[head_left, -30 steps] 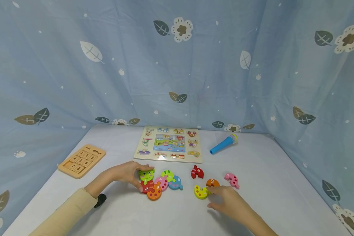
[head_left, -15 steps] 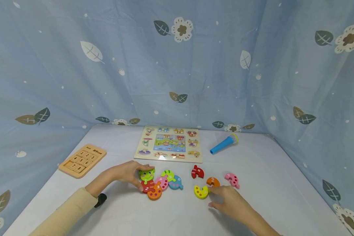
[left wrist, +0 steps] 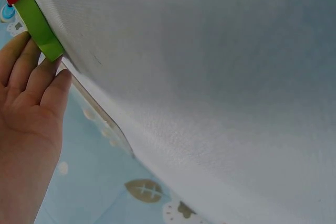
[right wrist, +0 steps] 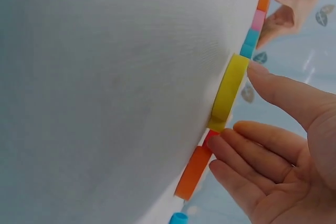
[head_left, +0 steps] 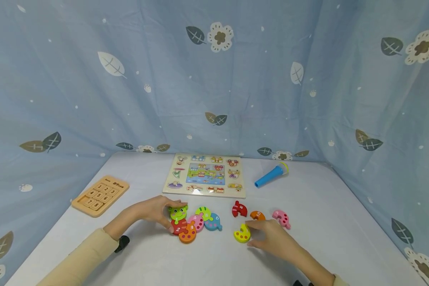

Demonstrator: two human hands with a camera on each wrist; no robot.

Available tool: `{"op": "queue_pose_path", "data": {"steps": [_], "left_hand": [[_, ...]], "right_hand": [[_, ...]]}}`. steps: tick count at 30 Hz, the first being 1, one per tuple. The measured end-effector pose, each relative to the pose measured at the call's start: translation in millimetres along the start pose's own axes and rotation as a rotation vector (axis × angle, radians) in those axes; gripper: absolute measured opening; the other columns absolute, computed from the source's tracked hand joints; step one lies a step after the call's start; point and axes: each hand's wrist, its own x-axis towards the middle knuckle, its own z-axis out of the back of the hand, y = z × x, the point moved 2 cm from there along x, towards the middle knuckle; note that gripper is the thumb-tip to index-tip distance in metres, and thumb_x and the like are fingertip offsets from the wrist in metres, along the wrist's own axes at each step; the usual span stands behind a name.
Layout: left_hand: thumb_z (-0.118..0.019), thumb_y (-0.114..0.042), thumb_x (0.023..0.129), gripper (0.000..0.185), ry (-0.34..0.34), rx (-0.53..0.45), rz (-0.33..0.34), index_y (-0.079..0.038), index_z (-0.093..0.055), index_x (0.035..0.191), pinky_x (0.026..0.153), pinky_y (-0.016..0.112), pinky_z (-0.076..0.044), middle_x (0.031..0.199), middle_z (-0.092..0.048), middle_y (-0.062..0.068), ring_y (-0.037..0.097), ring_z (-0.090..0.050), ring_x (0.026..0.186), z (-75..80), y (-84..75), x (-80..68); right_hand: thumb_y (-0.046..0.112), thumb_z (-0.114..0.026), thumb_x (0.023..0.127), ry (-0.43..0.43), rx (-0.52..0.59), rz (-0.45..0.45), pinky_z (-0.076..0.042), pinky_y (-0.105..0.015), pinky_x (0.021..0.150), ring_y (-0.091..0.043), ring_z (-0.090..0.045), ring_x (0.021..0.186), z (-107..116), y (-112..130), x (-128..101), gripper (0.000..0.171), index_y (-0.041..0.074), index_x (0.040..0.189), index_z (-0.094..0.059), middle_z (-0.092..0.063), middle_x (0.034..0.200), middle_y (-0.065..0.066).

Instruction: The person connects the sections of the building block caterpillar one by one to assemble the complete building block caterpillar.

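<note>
Toys and backdrop around the white table

A white table (head_left: 343, 222) stands inside a blue curtain (head_left: 236, 79) printed with leaves and flowers. At 12 o'clock on the table lies a picture peg board (head_left: 205, 174), flat. At 1 o'clock, near the back edge, a blue toy microphone (head_left: 271, 174) lies on its side, its yellow-rimmed head pointing toward 2 o'clock. At 10 o'clock, well apart from the board, a tan number slide puzzle (head_left: 100, 195) lies flat, with tiles numbered one through eight.
</note>
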Motion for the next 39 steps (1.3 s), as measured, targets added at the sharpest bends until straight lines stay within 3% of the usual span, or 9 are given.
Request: {"op": "queue_pose_path", "data": {"steps": [9,20,29,39], "left_hand": [[-0.088,-0.038,0.066,0.085,-0.003,-0.002,0.009,-0.012,-0.053,0.139,0.11,0.055,-0.028,0.144,-0.044,0.018,0.033,-0.037,0.136,-1.2,2.3,0.8],[-0.087,-0.04,0.066,0.085,-0.004,0.014,0.002,-0.012,-0.053,0.139,0.11,0.055,-0.028,0.143,-0.046,0.015,0.035,-0.036,0.136,-1.1,1.2,0.6],[-0.086,-0.04,0.067,0.085,-0.002,0.017,-0.008,-0.011,-0.053,0.139,0.11,0.054,-0.029,0.144,-0.047,0.011,0.034,-0.036,0.136,-1.2,1.0,-0.9],[-0.085,-0.045,0.066,0.087,-0.017,0.046,-0.028,-0.009,-0.053,0.139,0.109,0.052,-0.031,0.143,-0.047,0.013,0.034,-0.038,0.135,-1.6,0.2,-2.0]], "right_hand": [[0.023,-0.084,0.075,0.016,0.025,0.039,-0.053,-0.037,0.089,-0.02,-0.063,0.109,-4,0,10,0.054,0.002,0.122,-0.066,-0.068,0.119,-0.004],[0.024,-0.087,0.071,0.023,-0.027,0.016,-0.054,-0.035,0.088,-0.02,-0.063,0.107,-9,4,15,0.061,0.0,0.123,-0.065,-0.067,0.12,-0.007],[0.026,-0.087,0.07,0.005,-0.081,0.014,-0.055,-0.032,0.084,-0.017,-0.064,0.098,-13,10,19,0.058,0.001,0.119,-0.067,-0.069,0.114,-0.006],[0.023,-0.086,0.072,-0.021,-0.041,0.032,-0.054,-0.035,0.086,-0.022,-0.064,0.106,-12,22,22,0.056,-0.001,0.119,-0.067,-0.068,0.116,-0.008]]}}
